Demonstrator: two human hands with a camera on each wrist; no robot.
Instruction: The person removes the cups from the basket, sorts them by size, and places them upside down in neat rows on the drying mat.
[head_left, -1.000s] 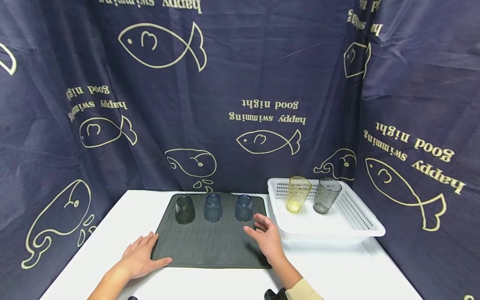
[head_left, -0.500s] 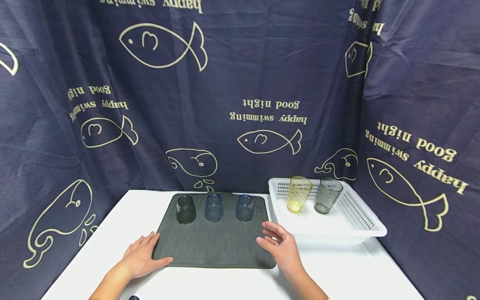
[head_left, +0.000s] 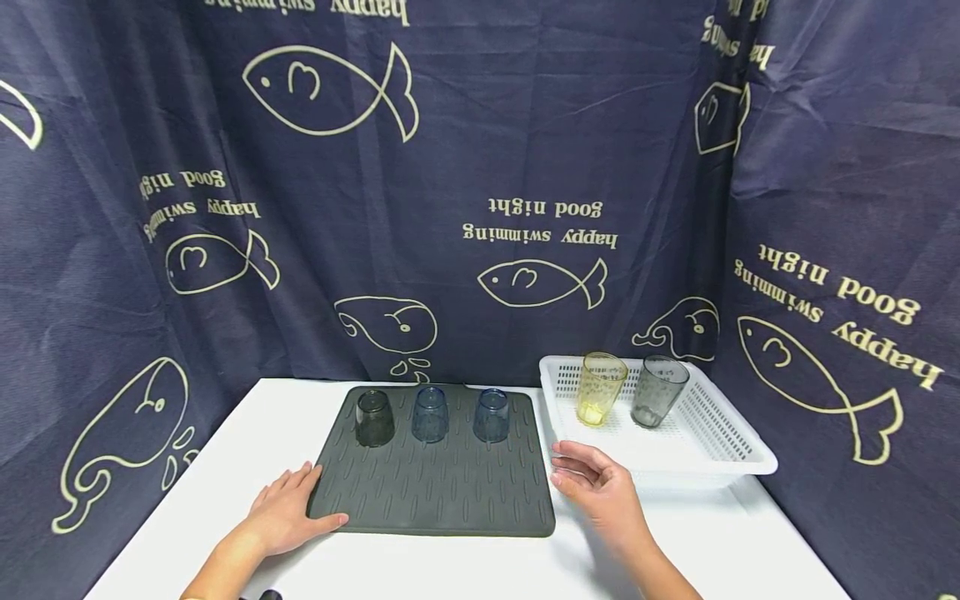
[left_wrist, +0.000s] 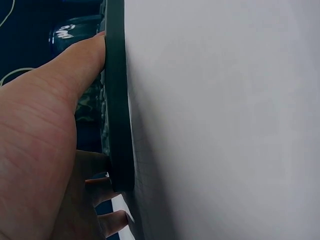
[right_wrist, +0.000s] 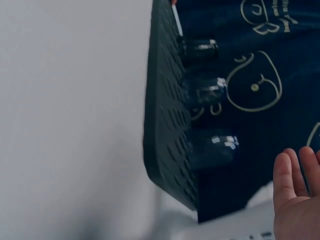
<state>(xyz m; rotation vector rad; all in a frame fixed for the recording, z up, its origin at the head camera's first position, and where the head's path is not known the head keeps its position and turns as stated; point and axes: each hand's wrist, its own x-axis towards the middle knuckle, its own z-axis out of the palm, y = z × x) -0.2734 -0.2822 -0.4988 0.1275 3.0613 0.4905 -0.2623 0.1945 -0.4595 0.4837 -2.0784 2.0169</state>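
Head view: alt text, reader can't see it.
A left hand rests at the near left corner of a dark ridged mat; the empty right hand is near a white basket. On the mat: a black glass and two blue glasses, narrow ends up; the basket holds a yellow glass and a gray glass.

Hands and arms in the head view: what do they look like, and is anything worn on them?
The left hand and right hand are human, with rounded fingertips; no gloves, cables or markings show. The forearms look bare where clearly visible. A small black part peeks out by the left one, too cropped to identify.
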